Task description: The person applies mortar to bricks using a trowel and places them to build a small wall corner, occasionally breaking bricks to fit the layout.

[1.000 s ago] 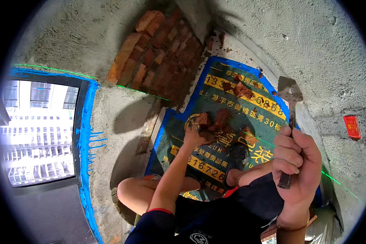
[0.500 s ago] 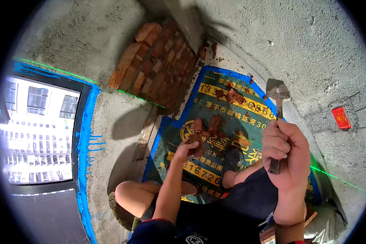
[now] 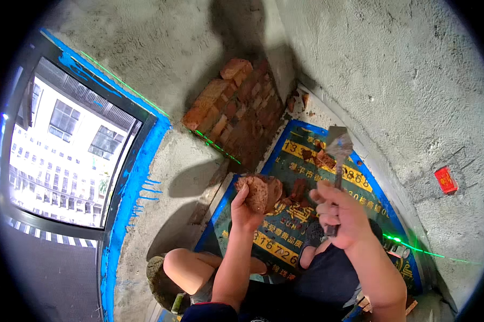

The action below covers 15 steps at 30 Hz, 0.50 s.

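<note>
My left hand (image 3: 245, 217) is closed around a broken piece of red brick (image 3: 261, 194), held up in front of me with its rough face showing. In the fist of my right hand (image 3: 347, 216) is a trowel (image 3: 339, 145) with a flat, flared metal blade, pointing up and away from me. The blade stands to the right of the brick piece, apart from it. Below both hands, brick chunks (image 3: 298, 189) and crumbs lie on a printed green floor mat (image 3: 283, 231).
A rough brick infill (image 3: 253, 110) stands in the corner by the plastered walls. Left is a window (image 3: 75, 145) edged in blue. A red packet (image 3: 445, 180) is on the right wall. Green laser lines cross the walls. A round mortar-stained object (image 3: 161, 284) sits by my left knee.
My left hand has lifted the brick piece up from the mat. My right hand with the trowel has come lower and a little left. The whole view has shifted and turned.
</note>
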Each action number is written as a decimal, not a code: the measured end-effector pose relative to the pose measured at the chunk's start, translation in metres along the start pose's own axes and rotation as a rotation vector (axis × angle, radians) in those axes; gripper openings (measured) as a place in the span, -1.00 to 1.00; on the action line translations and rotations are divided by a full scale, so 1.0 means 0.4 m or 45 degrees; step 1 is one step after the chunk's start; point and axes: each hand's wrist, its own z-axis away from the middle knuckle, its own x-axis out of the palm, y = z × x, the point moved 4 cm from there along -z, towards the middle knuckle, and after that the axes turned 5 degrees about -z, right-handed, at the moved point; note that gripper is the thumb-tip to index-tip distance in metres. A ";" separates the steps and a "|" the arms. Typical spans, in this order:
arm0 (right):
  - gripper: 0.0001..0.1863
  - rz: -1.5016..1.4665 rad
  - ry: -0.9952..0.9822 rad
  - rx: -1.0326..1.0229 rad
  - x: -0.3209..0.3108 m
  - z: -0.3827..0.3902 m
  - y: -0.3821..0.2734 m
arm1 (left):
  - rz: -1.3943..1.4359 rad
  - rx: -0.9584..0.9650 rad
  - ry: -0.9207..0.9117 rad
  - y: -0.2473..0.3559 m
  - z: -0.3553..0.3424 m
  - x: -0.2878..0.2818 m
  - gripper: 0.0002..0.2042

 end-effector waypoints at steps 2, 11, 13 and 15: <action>-0.80 0.069 -0.004 0.026 0.016 -0.016 0.018 | -0.075 -0.013 -0.148 0.025 -0.004 0.111 -0.50; -0.72 0.165 -0.141 -0.034 0.075 -0.045 0.060 | -0.867 0.026 -0.076 0.075 -0.001 0.316 -0.37; -0.67 0.198 -0.087 -0.199 0.081 -0.053 0.050 | -1.565 0.446 0.038 0.126 0.008 0.337 -0.26; -0.64 0.161 -0.055 -0.295 0.084 -0.071 0.039 | -2.194 0.430 -0.303 0.154 0.009 0.393 -0.01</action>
